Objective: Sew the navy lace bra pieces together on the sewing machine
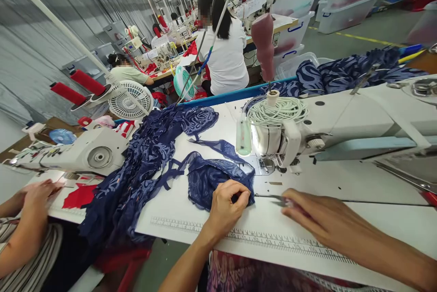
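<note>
My left hand (227, 206) rests on the white sewing table (341, 219), its fingers pinched on the edge of a navy blue lace garment piece (211, 179). My right hand (316, 217) lies just to the right, fingers closed around small metal thread snips (273, 198) whose tips point toward the lace. The sewing machine (341, 133) stands right behind both hands, its needle area (269, 164) just beyond the lace.
A heap of navy lace pieces (136, 178) trails off the table's left edge. More lace (341, 73) lies behind the machine. A co-worker's hands (37, 196) hold red fabric (79, 196) at the neighbouring machine (85, 151). Fans, thread cones and seated people fill the background.
</note>
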A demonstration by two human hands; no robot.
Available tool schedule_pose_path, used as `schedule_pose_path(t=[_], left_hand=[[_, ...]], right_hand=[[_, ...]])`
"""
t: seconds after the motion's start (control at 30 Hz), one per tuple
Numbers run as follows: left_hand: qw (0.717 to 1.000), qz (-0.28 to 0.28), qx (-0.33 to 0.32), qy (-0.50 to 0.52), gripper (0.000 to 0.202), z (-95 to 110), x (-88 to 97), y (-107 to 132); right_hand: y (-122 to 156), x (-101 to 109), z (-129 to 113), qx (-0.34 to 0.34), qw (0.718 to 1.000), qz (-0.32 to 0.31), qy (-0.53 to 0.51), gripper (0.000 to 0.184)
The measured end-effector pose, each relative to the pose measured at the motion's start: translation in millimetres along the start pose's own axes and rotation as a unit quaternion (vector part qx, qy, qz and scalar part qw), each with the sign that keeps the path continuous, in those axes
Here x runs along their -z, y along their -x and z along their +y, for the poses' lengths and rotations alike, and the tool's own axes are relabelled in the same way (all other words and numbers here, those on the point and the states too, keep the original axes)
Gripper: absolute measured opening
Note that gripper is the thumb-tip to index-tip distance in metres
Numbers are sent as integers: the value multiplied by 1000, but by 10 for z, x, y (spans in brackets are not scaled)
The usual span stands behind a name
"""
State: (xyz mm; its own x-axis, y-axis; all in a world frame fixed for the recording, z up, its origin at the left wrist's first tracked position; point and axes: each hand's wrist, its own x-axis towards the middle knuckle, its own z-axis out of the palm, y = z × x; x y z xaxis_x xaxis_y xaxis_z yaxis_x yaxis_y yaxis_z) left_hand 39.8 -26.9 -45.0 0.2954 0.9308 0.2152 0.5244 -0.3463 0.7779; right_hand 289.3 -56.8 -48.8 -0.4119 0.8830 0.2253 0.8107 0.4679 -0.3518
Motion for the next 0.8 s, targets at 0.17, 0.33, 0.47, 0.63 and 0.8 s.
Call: schedule_pose_path(t=[0.17,0.33,0.47,0.63,0.8], left_hand=[[1000,0,-3,8,18,-18,-18,-8],[1000,5,-16,8,17,-46,-21,-16],[997,33,-56,-47,15,-17,-12,61],[945,67,-143,-285,29,3,-167,245],[918,99,-173,-344,10,-59,-177,272]], right_hand=[[-268,-141,-273,34,998,-42,-16,35],[-338,-239,-280,40,998,-42,16,40],[-259,-233,-109,24,997,-24,76,39],[-78,-52,343,-62,953,67,289,35],[-74,31,329,44,926,150,345,22]])
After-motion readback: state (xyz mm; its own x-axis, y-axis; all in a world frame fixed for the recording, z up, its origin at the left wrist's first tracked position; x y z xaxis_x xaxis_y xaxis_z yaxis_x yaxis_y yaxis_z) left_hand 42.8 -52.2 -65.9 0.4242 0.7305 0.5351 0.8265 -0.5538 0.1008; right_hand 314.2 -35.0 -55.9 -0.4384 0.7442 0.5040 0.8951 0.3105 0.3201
